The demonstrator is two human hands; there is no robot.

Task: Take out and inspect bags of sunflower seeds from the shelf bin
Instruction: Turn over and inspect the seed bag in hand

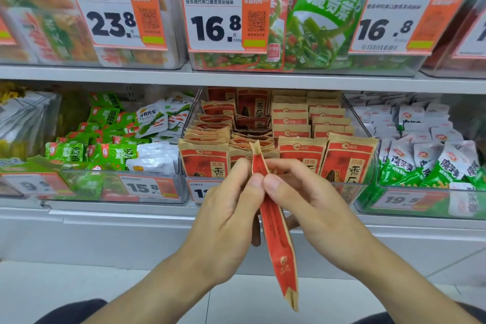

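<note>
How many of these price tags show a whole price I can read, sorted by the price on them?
23.8 tag: 1
16.8 tags: 2
15.8 tag: 1
19.5 tag: 1
Total: 5
The other tags are cut off, blurred or partly covered, so they are not counted.

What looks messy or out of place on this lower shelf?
The sunflower seed bin has neat upright rows at the sides, but its middle column of bags lies slumped and tilted. The green packets in the left-hand bin are also jumbled. The held bag, pinched edge-on by both hands, shows no visible damage.
</note>
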